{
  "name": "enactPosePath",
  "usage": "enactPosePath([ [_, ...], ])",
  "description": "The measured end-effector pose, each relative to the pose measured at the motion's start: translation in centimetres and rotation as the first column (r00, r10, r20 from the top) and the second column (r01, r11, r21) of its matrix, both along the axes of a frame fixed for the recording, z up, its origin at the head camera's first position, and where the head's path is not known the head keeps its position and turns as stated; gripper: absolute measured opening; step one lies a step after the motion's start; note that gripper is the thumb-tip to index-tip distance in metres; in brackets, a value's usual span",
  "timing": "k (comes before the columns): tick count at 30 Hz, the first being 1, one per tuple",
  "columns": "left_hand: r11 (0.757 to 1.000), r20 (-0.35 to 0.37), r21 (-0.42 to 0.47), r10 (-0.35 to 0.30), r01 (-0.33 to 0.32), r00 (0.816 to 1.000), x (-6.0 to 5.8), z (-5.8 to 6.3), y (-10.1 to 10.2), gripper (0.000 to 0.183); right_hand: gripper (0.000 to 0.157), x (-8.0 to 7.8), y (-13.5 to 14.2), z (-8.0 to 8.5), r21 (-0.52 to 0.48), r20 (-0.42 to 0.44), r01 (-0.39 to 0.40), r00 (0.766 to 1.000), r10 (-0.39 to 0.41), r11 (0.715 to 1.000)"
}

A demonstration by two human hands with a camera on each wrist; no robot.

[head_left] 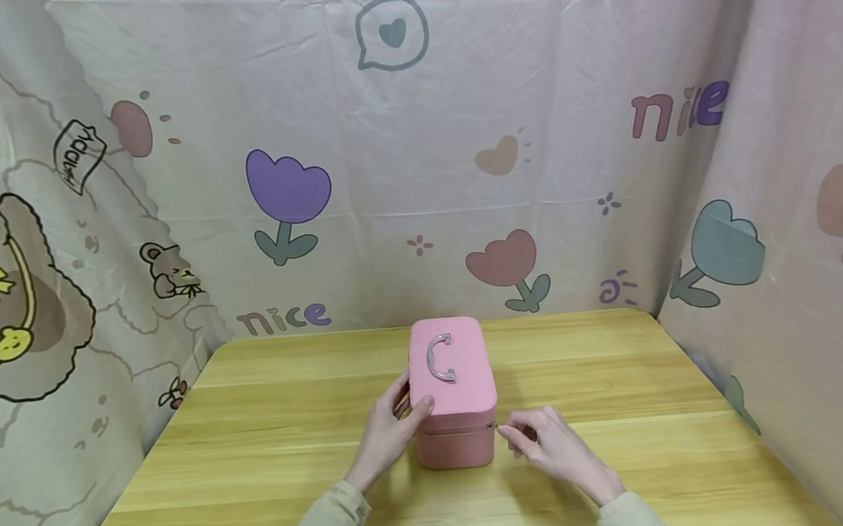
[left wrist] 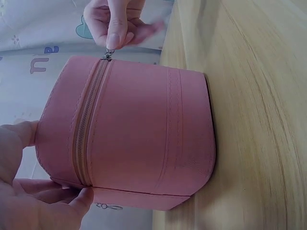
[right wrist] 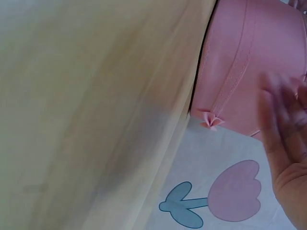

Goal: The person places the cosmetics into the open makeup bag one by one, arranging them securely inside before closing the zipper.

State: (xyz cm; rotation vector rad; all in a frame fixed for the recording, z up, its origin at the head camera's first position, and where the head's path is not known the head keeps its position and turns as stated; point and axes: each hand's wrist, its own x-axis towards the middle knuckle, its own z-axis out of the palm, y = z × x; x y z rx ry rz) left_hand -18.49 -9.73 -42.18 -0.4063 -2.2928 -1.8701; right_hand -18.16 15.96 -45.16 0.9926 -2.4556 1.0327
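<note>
A pink zippered cosmetic case stands upright on the wooden table, its lid down and a silver handle on top. My left hand holds the lid's near left edge, thumb on top and fingers along the side. At the near right corner, my right hand pinches the small metal zipper pull. In the left wrist view, the zipper runs along the near side below the lid. The right wrist view shows my right hand blurred beside the case, its fingertips partly out of frame.
The wooden table extends around the case on all sides. Behind and beside it hangs a pale printed curtain with flowers and lettering. A small pink bow sits low on the case. Another metal clasp hangs at its left side.
</note>
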Motion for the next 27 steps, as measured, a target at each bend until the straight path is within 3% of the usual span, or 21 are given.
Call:
enactPosePath([
  [7, 1.000, 0.014, 0.007, 0.017, -0.017, 1.000, -0.2, -0.1, -0.1, 0.067, 0.016, -0.5, 0.0, 0.3, 0.016, 0.048, 0.014, 0.999, -0.015, 1.000],
  [14, 0.992, -0.035, -0.093, 0.083, -0.086, 0.996, -0.4, -0.1, -0.5, 0.063, 0.014, -0.5, -0.1, 0.3, -0.015, 0.069, 0.001, 0.998, 0.000, 1.000],
  [27, 0.995, 0.066, -0.076, 0.062, -0.057, 0.996, -1.7, -0.2, -2.0, 0.054, 0.010, -0.3, -1.8, 0.2, -0.013, -0.042, -0.052, 0.998, 0.051, 0.999],
])
